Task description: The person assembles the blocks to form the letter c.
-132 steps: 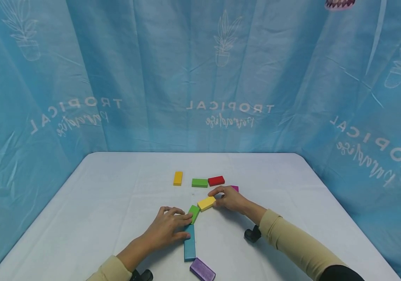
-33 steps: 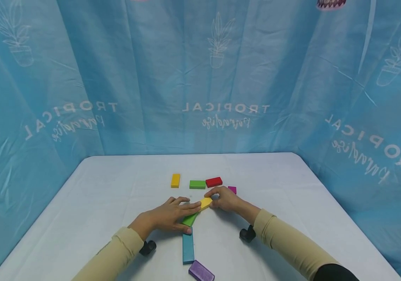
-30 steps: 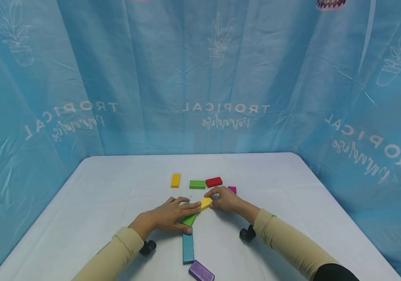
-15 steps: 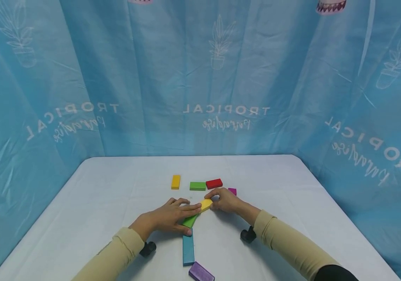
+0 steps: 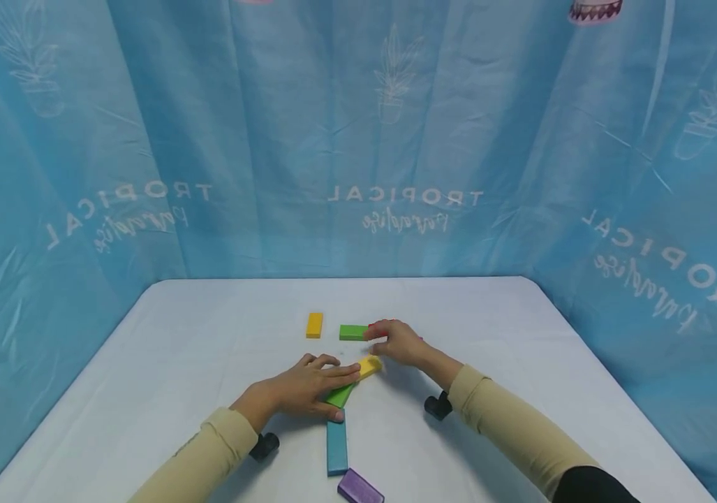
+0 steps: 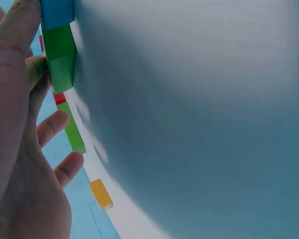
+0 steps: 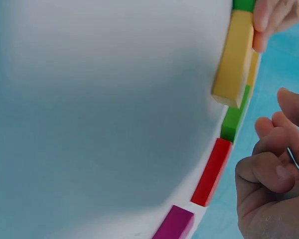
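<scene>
The left hand [image 5: 301, 386], fingers relaxed, touches a yellow block [image 5: 371, 366] and blue block [image 5: 336, 450]; the right hand [image 5: 398, 343], empty, loosely curled, hovers nearby.

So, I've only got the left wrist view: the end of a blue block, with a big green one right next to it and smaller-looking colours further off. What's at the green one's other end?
Observer: A second yellow block, lying right at the end of that green block; the right wrist view shows it.
Operator: Thanks. I can't make out the right hand properly. Is it holding anything?
Observer: No, it looks empty: the right wrist view shows it gripping nothing.
</scene>
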A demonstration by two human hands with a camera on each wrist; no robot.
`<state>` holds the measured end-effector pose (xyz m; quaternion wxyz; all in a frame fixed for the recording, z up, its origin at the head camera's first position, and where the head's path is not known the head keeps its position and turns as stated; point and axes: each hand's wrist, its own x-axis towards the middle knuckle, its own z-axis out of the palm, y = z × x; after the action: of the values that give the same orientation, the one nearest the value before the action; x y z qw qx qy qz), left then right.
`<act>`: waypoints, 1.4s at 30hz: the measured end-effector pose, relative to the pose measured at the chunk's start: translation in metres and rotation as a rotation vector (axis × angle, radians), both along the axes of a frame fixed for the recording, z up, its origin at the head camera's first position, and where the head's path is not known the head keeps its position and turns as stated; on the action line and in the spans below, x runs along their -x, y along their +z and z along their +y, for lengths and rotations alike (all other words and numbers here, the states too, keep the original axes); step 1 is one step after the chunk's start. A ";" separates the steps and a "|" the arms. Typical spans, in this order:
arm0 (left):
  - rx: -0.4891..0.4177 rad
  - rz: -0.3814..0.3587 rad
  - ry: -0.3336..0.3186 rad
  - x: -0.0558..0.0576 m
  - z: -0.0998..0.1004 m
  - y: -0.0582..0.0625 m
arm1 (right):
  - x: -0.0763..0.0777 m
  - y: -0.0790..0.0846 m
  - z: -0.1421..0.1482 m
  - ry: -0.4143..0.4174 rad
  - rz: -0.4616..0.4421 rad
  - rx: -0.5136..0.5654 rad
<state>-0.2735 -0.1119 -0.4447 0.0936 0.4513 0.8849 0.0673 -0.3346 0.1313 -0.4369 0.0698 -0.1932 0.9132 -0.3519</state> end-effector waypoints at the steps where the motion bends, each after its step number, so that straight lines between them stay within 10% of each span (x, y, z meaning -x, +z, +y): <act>1: 0.001 0.001 -0.001 0.000 0.000 0.000 | 0.003 0.001 -0.002 0.009 0.013 0.004; 20: 0.007 -0.034 0.018 -0.001 -0.001 0.001 | 0.067 0.012 -0.049 0.250 0.022 0.022; 32: -0.031 -0.006 -0.021 -0.002 0.000 -0.003 | 0.074 -0.001 -0.075 0.063 -0.008 -0.150; 42: 0.001 0.011 -0.011 -0.004 0.000 0.003 | 0.076 -0.003 -0.090 0.082 0.094 -0.337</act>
<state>-0.2690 -0.1122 -0.4417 0.0895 0.4565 0.8829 0.0639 -0.4108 0.0414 -0.4403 0.0726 -0.2319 0.9529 -0.1812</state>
